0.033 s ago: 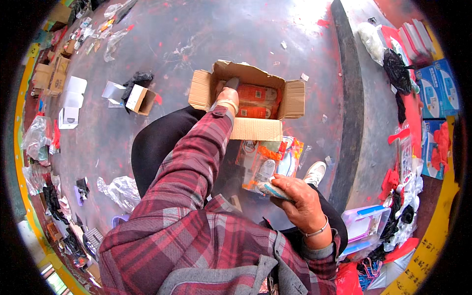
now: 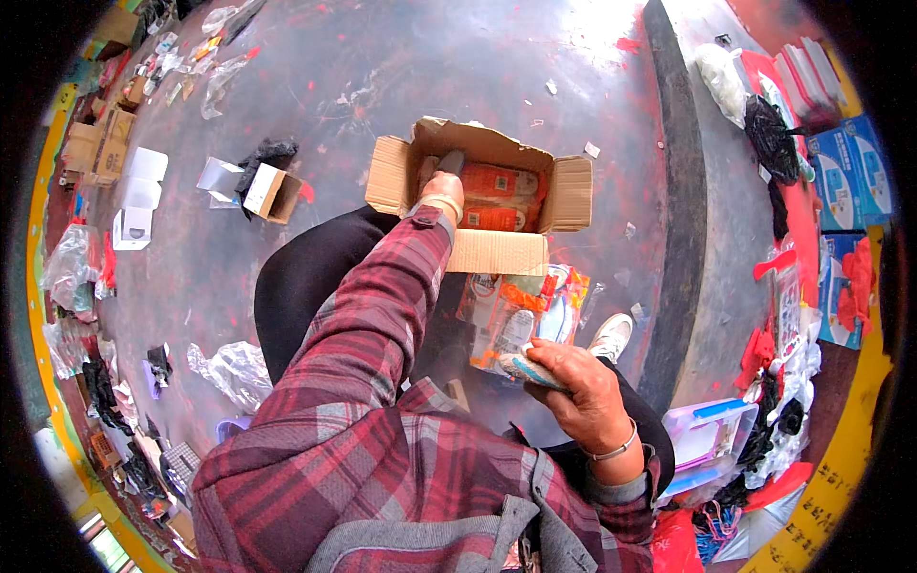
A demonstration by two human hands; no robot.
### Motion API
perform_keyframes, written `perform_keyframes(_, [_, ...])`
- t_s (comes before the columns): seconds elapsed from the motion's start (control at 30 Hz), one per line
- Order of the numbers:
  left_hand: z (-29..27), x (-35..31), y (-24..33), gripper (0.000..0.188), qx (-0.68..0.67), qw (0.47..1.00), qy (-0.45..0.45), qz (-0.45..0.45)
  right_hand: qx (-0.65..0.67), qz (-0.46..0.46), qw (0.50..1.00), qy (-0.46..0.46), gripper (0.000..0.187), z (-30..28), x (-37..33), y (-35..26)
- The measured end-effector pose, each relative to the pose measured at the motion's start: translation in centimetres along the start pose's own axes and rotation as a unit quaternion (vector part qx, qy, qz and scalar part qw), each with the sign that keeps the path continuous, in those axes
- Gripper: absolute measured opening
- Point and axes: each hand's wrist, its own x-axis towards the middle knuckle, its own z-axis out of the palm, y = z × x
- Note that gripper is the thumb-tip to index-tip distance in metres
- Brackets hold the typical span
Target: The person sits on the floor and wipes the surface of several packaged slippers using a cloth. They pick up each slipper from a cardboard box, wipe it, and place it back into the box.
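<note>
My left hand [image 2: 442,183] reaches into an open cardboard box [image 2: 501,252] in the middle. Its fingers are mostly hidden by the box, and a dark flat object [image 2: 454,162] shows beside them. Several orange-red packets [image 2: 501,181] lie inside the box. At the lower right, my right hand [image 2: 585,390] is closed round a soft, rolled white-and-blue item [image 2: 532,371]. Just beyond that hand, below the box, lies a clear plastic packet with orange print [image 2: 549,291], a pale insole-shaped piece [image 2: 517,330] visible on it.
A small opened carton [image 2: 274,195] with black plastic stands at the left, near a white box [image 2: 139,196]. Crumpled clear plastic [image 2: 235,372] lies lower left. On the right are a dark floor strip [image 2: 680,201], a clear plastic bin [image 2: 712,439] and blue packages [image 2: 850,177]. My shoe [image 2: 612,336] is near the packet.
</note>
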Motion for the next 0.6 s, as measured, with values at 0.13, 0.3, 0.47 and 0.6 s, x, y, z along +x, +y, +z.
perform_keyframes(0.13, [0.8,0.3,-0.3,0.024,0.003,1.000,-0.018,0.003,-0.001,0.011,1.000,-0.008,0.039,0.1,0.1,0.0])
perform_keyframes(0.3, [1.8,1.8,-1.0,0.028,-0.035,0.992,-0.049,-0.114,0.008,-0.003,1.000,-0.020,0.046,0.1,-0.1,0.3])
perform_keyframes(0.47, [3.1,2.8,-0.8,0.024,-0.023,0.978,-0.116,-0.172,0.009,-0.008,0.999,-0.031,0.047,0.0,0.1,0.2])
perform_keyframes(0.6, [4.6,2.9,-1.0,0.027,-0.041,0.972,-0.118,-0.196,0.013,-0.002,0.999,-0.033,0.048,-0.2,0.1,0.3])
